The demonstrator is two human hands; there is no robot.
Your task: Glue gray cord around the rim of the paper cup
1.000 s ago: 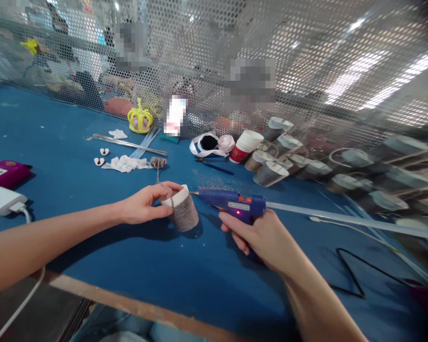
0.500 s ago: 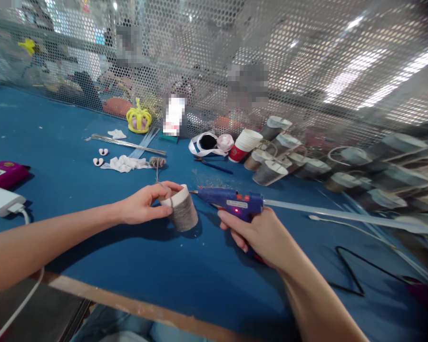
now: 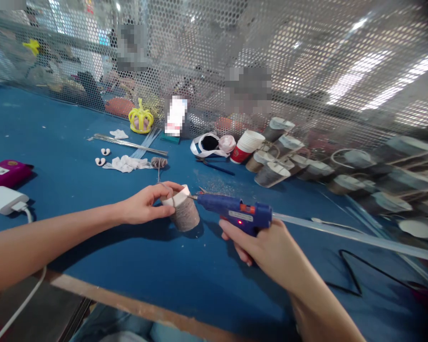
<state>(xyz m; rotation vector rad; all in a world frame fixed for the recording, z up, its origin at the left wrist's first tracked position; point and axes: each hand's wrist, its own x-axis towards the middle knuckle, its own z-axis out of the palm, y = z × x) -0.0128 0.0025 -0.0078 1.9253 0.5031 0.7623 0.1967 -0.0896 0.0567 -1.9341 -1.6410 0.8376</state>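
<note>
My left hand [image 3: 148,204] is closed on the rim of a paper cup [image 3: 186,214] wound with grey-brown twine, tilted over the table. A white band near its rim is bare. From the fingers a strand of twine runs back to a small twine bundle [image 3: 159,162]. My right hand [image 3: 258,242] grips a blue hot glue gun [image 3: 231,209] with a red light glowing on its side. The gun's nozzle is at the cup's right side, near the rim; whether it touches cannot be made out. A long clear glue stick [image 3: 328,232] sticks out of the gun's back.
Several twine-wrapped cups [image 3: 273,174] stand at the right, near a stack of white cups [image 3: 248,145]. Pliers [image 3: 216,166], metal rods [image 3: 130,144], white scraps [image 3: 128,164] and a yellow crown [image 3: 141,118] lie behind my hands. A perforated metal screen [image 3: 199,57] borders the back. A black cord [image 3: 349,270] lies right.
The glue gun has tilted, its back end now lower and farther right, with its nozzle still by the cup's rim. My left hand keeps its hold on the cup.
</note>
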